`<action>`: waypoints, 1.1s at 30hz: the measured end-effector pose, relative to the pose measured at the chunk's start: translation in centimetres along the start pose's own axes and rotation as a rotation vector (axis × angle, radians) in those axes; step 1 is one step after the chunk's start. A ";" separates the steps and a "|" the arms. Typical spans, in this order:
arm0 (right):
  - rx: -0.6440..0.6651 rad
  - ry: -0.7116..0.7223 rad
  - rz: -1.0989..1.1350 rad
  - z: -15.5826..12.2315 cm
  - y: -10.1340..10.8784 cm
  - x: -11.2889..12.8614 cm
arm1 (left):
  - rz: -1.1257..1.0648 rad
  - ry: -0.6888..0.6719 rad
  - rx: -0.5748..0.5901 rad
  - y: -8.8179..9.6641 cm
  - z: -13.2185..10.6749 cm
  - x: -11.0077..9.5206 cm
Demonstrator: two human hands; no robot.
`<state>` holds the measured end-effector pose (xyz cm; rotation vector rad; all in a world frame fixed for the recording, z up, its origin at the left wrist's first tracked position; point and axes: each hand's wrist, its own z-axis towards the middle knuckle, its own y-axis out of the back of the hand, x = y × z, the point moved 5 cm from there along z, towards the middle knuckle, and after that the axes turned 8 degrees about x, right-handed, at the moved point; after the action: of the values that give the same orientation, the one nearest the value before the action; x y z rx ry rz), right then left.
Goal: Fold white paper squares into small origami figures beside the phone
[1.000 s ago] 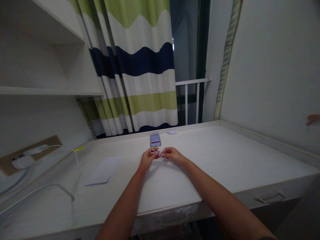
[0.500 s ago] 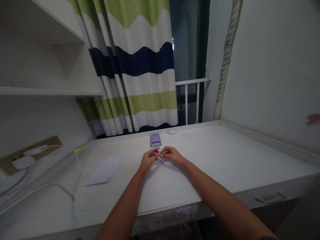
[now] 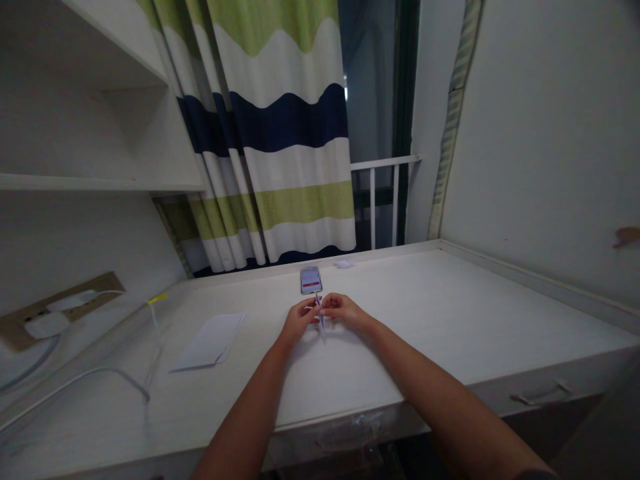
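Observation:
A small, narrow piece of folded paper (image 3: 322, 327), whitish with a purple tint, stands nearly on edge between my hands above the desk. My left hand (image 3: 299, 319) pinches it from the left, fingers bent toward its upper part. From the right, my right hand (image 3: 347, 311) grips the same paper with thumb and fingertips. Its exact folds are too small to make out. Just beyond my fingers lies a phone (image 3: 311, 280) with its screen lit.
White sheets of paper (image 3: 213, 341) lie on the desk (image 3: 440, 313) to the left. A small crumpled white piece (image 3: 344, 264) rests near the back edge. Cables (image 3: 95, 372) and a power strip (image 3: 65, 307) are at far left. A hand (image 3: 628, 236) shows at the right edge.
The folded paper has turned from a slant to nearly upright in view, its lower end swinging left and toward me. Both hands have barely shifted.

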<state>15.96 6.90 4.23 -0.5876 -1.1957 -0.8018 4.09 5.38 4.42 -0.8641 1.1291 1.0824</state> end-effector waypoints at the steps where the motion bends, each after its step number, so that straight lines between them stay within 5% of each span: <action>1: 0.003 -0.016 0.019 0.0 0.0 0.0 | -0.002 0.008 0.006 0.0 0.0 0.0; 21: 0.072 -0.055 0.269 -0.3 -0.6 0.0 | -0.224 0.057 0.096 -0.8 -0.5 0.0; 33: 0.054 -0.093 0.219 -0.2 -0.5 -0.7 | -0.165 0.073 0.164 -1.3 -0.5 0.1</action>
<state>15.55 6.65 3.48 -0.7042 -1.2102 -0.5602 5.17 4.58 4.19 -0.8562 1.1685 0.8167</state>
